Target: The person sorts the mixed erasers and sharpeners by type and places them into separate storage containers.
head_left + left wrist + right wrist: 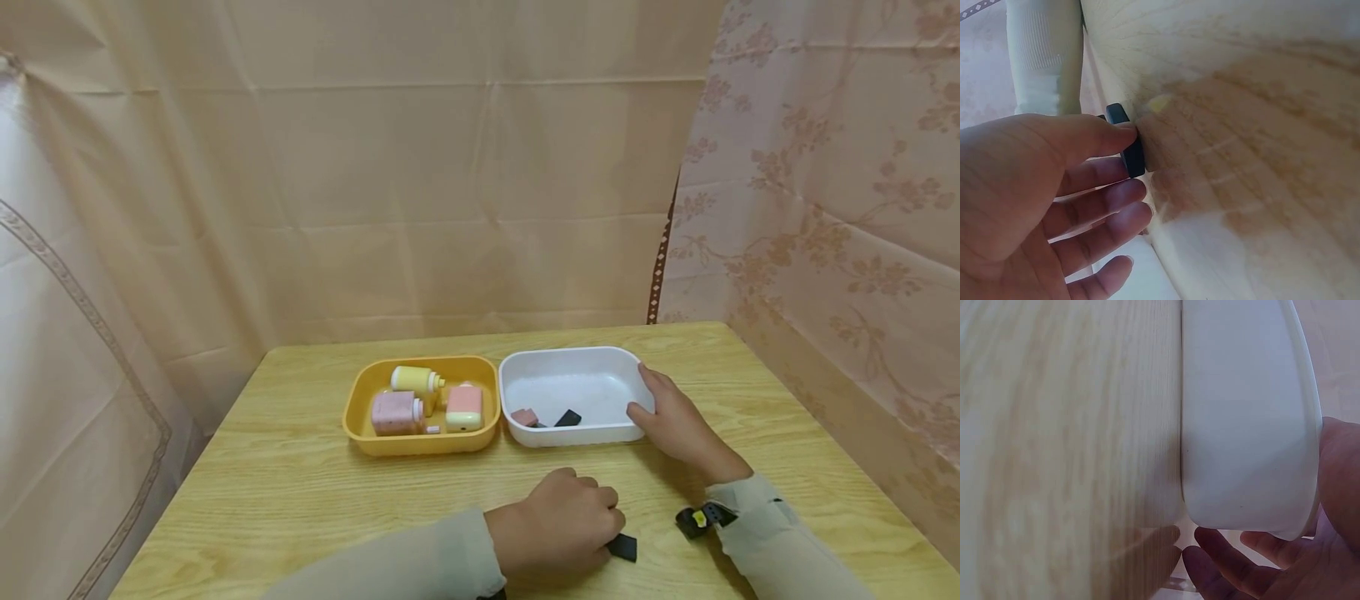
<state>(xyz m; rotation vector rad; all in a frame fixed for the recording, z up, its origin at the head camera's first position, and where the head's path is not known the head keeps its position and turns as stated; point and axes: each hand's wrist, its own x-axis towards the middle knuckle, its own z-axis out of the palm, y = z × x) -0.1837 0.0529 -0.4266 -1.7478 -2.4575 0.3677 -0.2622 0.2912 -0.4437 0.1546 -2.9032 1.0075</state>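
My left hand [562,521] is low over the near part of the table, and its thumb and index finger pinch a small flat black rectangular piece [624,548]. In the left wrist view the black piece [1135,153] stands on edge at the tabletop, with the other fingers loosely bent below it. My right hand [678,425] grips the right end of a white tray [577,437], thumb over the rim and fingers around the outside. Inside that tray lie a small pink piece [524,417] and a black piece [569,418].
Against the white tray's left side stands a yellow tray [427,446]. It holds a lilac block [393,414] with a white end, a yellow cylinder [411,379] and a pink-and-cream block [464,407]. Beyond the wooden table [300,483] hang cloth curtains [450,167].
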